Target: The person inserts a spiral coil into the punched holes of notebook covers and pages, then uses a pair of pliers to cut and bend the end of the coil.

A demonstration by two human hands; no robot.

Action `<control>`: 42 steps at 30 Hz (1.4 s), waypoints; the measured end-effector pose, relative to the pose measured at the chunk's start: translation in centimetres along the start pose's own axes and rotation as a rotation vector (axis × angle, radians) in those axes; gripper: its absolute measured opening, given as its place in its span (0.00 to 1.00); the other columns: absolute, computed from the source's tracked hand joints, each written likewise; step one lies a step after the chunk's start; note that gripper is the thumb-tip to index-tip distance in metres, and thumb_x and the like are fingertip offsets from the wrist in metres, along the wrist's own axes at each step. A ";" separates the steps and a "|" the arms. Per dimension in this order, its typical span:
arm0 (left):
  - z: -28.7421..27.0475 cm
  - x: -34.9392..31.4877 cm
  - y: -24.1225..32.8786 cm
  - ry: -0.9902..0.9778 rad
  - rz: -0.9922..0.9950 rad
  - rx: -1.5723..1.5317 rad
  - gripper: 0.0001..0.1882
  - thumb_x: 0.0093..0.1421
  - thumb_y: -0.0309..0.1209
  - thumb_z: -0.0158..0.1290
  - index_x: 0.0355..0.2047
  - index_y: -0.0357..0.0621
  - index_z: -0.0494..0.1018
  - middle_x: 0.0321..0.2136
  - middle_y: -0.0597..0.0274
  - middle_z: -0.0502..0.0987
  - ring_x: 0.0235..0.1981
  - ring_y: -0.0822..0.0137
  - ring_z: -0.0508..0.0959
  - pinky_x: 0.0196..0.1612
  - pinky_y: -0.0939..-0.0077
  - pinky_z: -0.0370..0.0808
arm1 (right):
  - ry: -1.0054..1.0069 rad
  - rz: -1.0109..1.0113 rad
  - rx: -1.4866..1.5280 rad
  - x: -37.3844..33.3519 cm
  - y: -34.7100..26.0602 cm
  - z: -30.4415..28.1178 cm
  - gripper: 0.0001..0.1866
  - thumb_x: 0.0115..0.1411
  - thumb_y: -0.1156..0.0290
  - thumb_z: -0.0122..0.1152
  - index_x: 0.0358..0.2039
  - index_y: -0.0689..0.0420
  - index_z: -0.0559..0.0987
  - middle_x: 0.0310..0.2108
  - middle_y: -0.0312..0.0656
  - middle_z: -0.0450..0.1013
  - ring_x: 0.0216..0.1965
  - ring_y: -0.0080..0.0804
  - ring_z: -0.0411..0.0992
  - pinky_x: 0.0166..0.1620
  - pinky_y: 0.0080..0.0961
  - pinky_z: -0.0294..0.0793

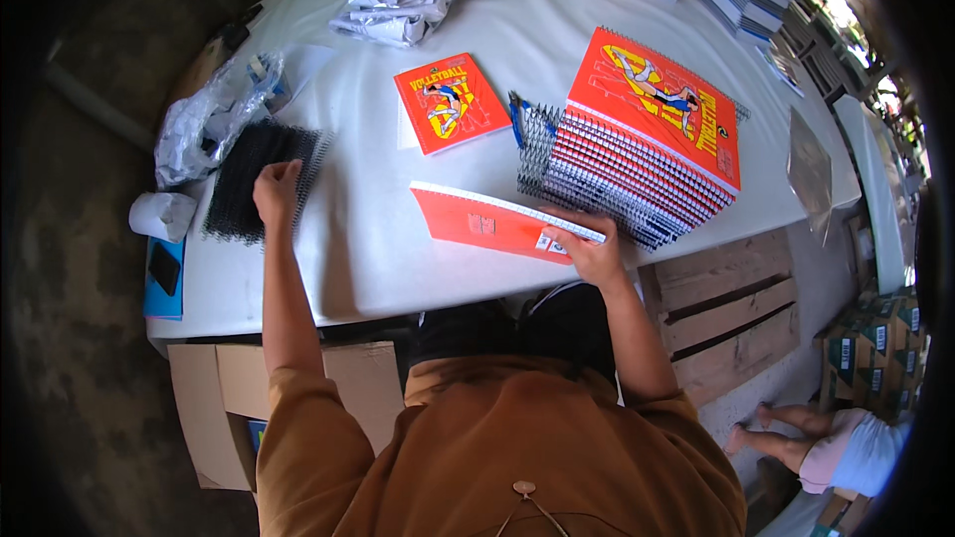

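Note:
My right hand (592, 257) grips a red-covered book (468, 222) by its right end, thumb on the cover. The book is tilted up, its white page edge on top, and I see no coil along it. At the left, my left hand (277, 191) is over a pile of black spiral binding coils (244, 179). Its fingers are pinched together; what is between them is too small to make out. Another red book (453, 101) with a sports figure on its cover lies flat ahead. To the right stands a tall stack of red spiral-bound books (652, 109).
Blue-handled pliers (516, 119) lie beside the stack. Crumpled plastic wrapping (398, 0) is at the back, more plastic (214, 124) at the left. A white roll (162, 216) and a phone (164, 268) sit at the left edge. A person (826, 443) is low at the right, near boxes (875, 343).

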State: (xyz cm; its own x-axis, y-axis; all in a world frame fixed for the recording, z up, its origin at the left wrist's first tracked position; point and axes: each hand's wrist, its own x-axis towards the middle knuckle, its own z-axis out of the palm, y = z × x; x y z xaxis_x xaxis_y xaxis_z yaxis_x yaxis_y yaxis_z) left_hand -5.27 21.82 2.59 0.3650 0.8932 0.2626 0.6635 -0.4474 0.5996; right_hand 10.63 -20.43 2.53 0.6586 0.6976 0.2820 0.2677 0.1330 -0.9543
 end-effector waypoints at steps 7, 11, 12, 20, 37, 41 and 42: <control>-1.9 -7.4 8.8 -0.639 0.333 -0.851 0.11 0.63 0.35 0.44 0.39 0.41 0.68 0.23 0.66 0.69 0.22 0.77 0.65 0.26 0.82 0.63 | 0.123 0.091 0.052 -0.5 -0.1 -0.5 0.13 0.53 0.77 0.61 0.40 0.63 0.78 0.36 0.39 0.77 0.36 0.18 0.71 0.42 0.17 0.70; -3.0 -11.2 11.9 -0.851 0.398 -0.586 0.16 0.65 0.42 0.41 0.32 0.41 0.68 0.22 0.70 0.63 0.23 0.77 0.58 0.28 0.84 0.58 | 0.121 0.149 0.056 -0.3 -0.8 -0.1 0.12 0.53 0.77 0.61 0.40 0.63 0.78 0.36 0.40 0.77 0.36 0.19 0.71 0.44 0.17 0.70; -2.8 -11.2 11.7 -0.849 0.396 -0.586 0.16 0.65 0.42 0.41 0.32 0.41 0.68 0.22 0.70 0.63 0.23 0.77 0.58 0.28 0.84 0.58 | 0.120 0.159 0.061 -0.2 -0.8 0.0 0.12 0.53 0.77 0.61 0.40 0.63 0.78 0.36 0.40 0.77 0.37 0.20 0.71 0.44 0.18 0.70; -1.9 -10.9 12.2 -0.756 0.368 -0.399 0.16 0.63 0.41 0.46 0.28 0.38 0.69 0.16 0.65 0.65 0.20 0.76 0.61 0.26 0.79 0.63 | 0.107 0.043 0.011 -0.3 -0.8 -0.1 0.13 0.54 0.76 0.61 0.41 0.65 0.77 0.36 0.42 0.77 0.36 0.20 0.72 0.43 0.19 0.71; -3.4 -7.8 13.6 -1.121 0.179 -0.701 0.10 0.53 0.32 0.60 0.29 0.44 0.70 0.20 0.70 0.69 0.18 0.76 0.67 0.20 0.85 0.63 | -0.075 -0.175 -0.033 0.1 -0.5 -0.7 0.16 0.53 0.83 0.55 0.43 0.64 0.76 0.40 0.45 0.76 0.39 0.26 0.74 0.44 0.20 0.73; -3.7 -9.3 15.3 -0.561 0.928 -0.522 0.15 0.52 0.32 0.59 0.37 0.39 0.71 0.28 0.65 0.75 0.30 0.66 0.74 0.34 0.74 0.70 | -0.004 -0.097 -0.064 -0.5 -0.2 -0.6 0.13 0.54 0.81 0.57 0.42 0.64 0.77 0.37 0.43 0.77 0.36 0.21 0.73 0.41 0.19 0.73; -4.2 -9.2 15.6 -0.563 0.930 -0.522 0.15 0.52 0.32 0.59 0.37 0.39 0.71 0.28 0.65 0.75 0.30 0.66 0.74 0.34 0.74 0.70 | 0.023 -0.070 -0.056 -0.5 -0.2 -0.4 0.13 0.55 0.79 0.58 0.42 0.64 0.77 0.35 0.42 0.77 0.34 0.19 0.72 0.40 0.18 0.73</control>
State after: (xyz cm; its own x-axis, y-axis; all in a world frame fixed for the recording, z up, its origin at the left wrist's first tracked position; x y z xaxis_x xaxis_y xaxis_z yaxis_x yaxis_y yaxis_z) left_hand -1.00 6.84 12.67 0.8831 0.0356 0.4678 -0.3014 -0.7211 0.6239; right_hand 10.49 -21.11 2.63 0.6529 0.6712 0.3510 0.3521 0.1413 -0.9252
